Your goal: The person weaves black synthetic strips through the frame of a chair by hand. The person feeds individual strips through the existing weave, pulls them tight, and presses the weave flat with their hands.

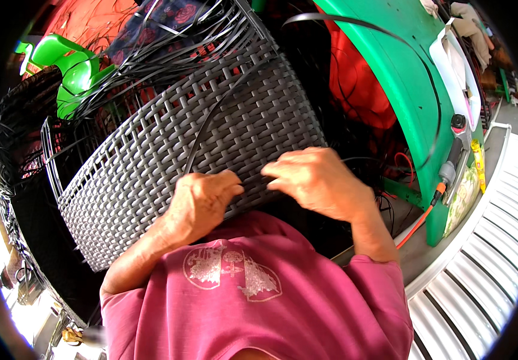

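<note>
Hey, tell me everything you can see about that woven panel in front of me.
The woven panel is dark grey, with flat, slightly shiny strands passing over and under crossing ribs; it looks like plastic. It sits slantwise before the person, its weave looser toward the upper left. Loose strands spread beyond its upper edge, and a dark strip crosses its face. The left hand and right hand are at its lower part; exact contact is unclear.
</note>
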`<state>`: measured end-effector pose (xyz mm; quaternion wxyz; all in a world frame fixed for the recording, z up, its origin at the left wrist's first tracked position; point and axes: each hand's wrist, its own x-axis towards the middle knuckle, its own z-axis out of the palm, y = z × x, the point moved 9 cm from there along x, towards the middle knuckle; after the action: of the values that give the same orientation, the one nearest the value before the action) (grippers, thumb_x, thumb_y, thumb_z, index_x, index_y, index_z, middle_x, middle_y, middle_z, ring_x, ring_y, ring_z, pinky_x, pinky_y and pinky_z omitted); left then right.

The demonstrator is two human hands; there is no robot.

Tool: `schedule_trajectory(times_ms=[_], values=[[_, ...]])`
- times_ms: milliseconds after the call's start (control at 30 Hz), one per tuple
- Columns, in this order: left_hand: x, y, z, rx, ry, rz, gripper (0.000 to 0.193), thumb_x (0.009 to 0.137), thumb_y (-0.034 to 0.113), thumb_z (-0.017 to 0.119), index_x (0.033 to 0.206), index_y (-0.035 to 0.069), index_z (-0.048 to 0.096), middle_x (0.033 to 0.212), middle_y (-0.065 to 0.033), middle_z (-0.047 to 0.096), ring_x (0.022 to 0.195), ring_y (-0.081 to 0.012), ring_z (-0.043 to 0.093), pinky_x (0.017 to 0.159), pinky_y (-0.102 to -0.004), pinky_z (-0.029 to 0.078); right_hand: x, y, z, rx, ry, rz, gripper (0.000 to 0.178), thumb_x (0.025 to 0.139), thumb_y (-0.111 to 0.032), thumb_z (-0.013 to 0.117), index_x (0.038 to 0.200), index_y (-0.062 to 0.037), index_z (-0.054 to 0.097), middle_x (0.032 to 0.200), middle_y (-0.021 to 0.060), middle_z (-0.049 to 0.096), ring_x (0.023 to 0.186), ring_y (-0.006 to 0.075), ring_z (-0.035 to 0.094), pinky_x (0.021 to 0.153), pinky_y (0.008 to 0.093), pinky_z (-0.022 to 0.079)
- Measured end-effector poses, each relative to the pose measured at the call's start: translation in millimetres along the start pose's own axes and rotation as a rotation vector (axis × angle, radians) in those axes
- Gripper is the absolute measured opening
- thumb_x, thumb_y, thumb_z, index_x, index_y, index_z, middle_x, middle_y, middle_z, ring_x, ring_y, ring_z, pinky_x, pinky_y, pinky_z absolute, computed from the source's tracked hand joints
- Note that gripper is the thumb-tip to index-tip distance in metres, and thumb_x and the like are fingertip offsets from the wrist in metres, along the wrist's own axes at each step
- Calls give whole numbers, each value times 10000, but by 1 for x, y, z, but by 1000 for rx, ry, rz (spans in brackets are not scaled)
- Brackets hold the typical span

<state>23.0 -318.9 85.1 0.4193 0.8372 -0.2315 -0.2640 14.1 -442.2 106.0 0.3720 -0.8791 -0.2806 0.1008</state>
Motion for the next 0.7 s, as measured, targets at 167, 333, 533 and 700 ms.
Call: schedule_trajectory(times_ms=[167,333,533,700], values=[[-4,-5,1,-56,-25,-2,102,865,83,578,810,-2,576,556,-116,475,456,-216,471,463,-319,385,-11,9,-17,-4,18,4,129,747,-110,652,844,-28,633,745,81,627,666,254,615,566,342,486],[7,2,4,6,-13,35,105,825,56,601,753,18,534,585,-171,522,517,-349,550,468,-391,426,-1,7,-2,42,1,20,113,761,-113,645,836,-30,631,741,100,616,659,282,602,564,362,473],[23,26,-29,13,209,243,111,799,71,641,868,-5,598,759,-135,597,676,-294,593,587,-356,473,-2,22,-45,155,237,55,106,770,-39,597,864,-20,642,787,122,648,663,260,642,582,347,500],[87,31,-67,512,580,445,168,778,31,613,944,45,624,1136,-136,509,1083,-319,452,872,-412,383,19,49,-106,-19,479,223,87,817,-29,584,894,-14,619,727,128,624,627,272,615,582,325,485]])
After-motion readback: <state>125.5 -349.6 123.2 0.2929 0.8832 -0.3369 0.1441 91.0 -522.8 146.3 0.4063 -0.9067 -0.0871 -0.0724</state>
